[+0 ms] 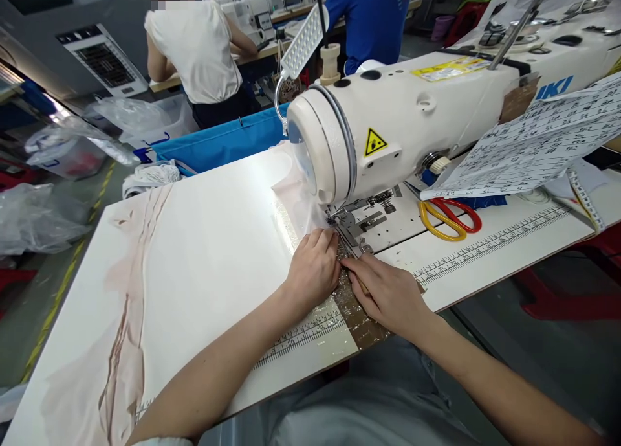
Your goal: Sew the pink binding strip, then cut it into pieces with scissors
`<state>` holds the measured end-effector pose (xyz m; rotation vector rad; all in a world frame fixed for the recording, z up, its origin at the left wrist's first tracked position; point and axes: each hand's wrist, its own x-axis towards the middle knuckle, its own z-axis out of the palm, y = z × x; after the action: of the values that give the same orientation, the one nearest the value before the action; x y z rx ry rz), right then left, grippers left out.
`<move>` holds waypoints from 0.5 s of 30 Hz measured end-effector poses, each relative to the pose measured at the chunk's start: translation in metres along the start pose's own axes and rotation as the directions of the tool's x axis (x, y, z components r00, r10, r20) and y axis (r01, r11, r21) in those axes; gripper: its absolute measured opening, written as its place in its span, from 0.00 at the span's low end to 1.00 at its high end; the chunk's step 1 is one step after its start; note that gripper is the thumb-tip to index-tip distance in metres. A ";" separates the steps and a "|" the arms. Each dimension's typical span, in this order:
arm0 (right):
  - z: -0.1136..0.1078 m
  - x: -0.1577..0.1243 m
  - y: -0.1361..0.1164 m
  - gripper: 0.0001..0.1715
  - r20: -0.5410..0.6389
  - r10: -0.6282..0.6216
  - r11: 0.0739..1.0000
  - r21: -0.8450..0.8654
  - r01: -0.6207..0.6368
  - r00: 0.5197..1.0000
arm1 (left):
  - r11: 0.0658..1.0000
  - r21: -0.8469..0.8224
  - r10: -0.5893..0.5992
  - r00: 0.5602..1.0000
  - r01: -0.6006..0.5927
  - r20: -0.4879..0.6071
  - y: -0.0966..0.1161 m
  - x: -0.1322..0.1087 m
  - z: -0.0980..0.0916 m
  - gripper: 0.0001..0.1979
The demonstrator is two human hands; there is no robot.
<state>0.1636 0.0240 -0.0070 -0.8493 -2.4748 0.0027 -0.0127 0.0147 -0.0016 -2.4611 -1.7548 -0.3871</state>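
Observation:
A white industrial sewing machine stands on a white table. Pale pink fabric runs under its presser foot. My left hand lies on the fabric just left of the foot, fingers together and pressed flat. My right hand rests in front of the foot on a patch of brown taped surface, its fingers curled as if pinching the fabric edge. What the right fingers hold is hidden.
Yellow- and red-handled scissors lie right of the needle plate under a printed sheet. More pink fabric trails down the table's left side. A blue bin stands behind. Two people work at benches at the back.

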 end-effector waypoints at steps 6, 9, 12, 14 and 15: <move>0.001 -0.002 -0.003 0.17 -0.043 -0.043 0.995 -0.088 0.039 0.998 | 1.000 -0.006 -0.029 1.000 0.029 0.002 -0.001 0.001 0.003 0.19; 0.002 -0.001 -0.007 0.17 0.004 -0.013 0.989 -0.148 0.014 1.000 | 0.998 -0.025 -0.056 0.998 0.056 -0.008 -0.004 0.002 0.004 0.20; 0.005 0.000 -0.010 0.19 0.061 0.038 0.974 -0.225 -0.023 0.997 | 0.998 -0.033 -0.056 0.998 0.055 -0.019 -0.009 0.003 0.004 0.20; 0.006 -0.001 -0.011 0.21 0.078 0.063 0.970 -0.240 -0.043 0.995 | 0.998 -0.038 -0.046 0.999 0.045 -0.026 -0.012 0.003 0.004 0.20; 0.006 -0.002 -0.011 0.21 0.075 0.071 0.971 -0.232 -0.052 0.995 | 0.998 -0.041 -0.042 0.999 0.041 -0.027 -0.013 0.003 0.004 0.20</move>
<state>0.1556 0.0153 -0.0111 -1.0410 -2.5591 -0.2360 -0.0230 0.0228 -0.0059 -2.4371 -1.8076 -0.4628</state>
